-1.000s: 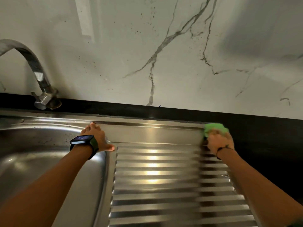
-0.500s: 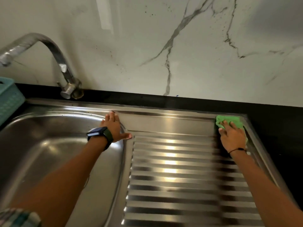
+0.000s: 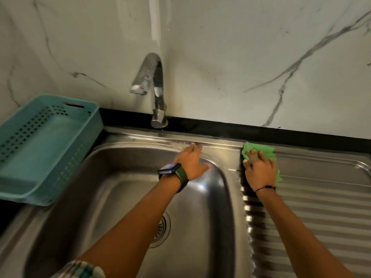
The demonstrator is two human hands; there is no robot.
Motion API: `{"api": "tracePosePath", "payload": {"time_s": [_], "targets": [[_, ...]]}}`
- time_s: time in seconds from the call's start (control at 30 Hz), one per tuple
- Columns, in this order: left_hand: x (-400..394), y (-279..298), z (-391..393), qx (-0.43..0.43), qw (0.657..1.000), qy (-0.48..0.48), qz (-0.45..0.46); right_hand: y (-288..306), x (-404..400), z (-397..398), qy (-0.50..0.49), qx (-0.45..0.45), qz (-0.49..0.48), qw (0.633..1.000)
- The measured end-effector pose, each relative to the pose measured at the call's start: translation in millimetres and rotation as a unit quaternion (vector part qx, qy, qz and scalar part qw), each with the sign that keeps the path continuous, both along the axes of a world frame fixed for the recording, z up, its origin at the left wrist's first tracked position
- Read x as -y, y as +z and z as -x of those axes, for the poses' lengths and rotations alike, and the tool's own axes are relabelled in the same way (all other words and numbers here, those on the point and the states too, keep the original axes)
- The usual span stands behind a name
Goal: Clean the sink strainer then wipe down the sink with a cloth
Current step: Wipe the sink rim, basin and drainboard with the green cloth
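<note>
Since half a second ago, both hands have slid leftward along the back of the sink, so the green cloth now sits at the near-left corner of the ribbed drainboard, just beside the basin. Under my left forearm lies the steel basin, and the strainer shows there in its floor, partly hidden by that arm. Far to the left of my grip, a teal basket rests on the black table. Behind my left hand stands the tap. My left hand rests flat on the basin's back rim, fingers spread. My right hand presses the cloth down onto the steel, fingers slightly bent over it.
</note>
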State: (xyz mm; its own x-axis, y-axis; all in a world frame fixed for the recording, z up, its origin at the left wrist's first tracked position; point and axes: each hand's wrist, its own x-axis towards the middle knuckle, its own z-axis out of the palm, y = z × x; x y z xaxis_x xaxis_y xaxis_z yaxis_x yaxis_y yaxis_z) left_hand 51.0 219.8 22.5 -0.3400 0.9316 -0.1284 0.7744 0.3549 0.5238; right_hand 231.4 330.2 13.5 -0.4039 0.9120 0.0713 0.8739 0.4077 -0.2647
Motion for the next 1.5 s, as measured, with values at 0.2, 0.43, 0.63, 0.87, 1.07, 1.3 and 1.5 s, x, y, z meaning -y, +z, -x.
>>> {"api": "tracePosePath", "payload": {"time_s": [0.2,0.43,0.63,0.87,1.07,1.3,1.5], "targets": [[82,-8,72,-0.086,0.994,0.053,-0.035,-6,41,63,0.034,-0.005,0.005,0.999],[145,-3,139,-0.109,0.975,0.190,0.044,-14,96,143,0.207,-0.008,0.001,0.978],[161,-9,148,-0.123,0.969,0.195,0.086,-26,143,231,0.274,-0.042,-0.005,0.961],[159,-11,152,-0.125,0.970,0.191,0.084,-23,146,261,0.382,-0.002,-0.038,0.923],[152,-9,157,-0.113,0.973,0.190,0.064,-17,150,309,0.452,0.086,-0.066,0.885],[151,-5,155,-0.099,0.972,0.199,0.078,-16,148,317,0.457,0.129,-0.090,0.876],[152,1,160,-0.046,0.972,0.216,0.082,-12,127,271,0.424,0.143,-0.094,0.889]]}}
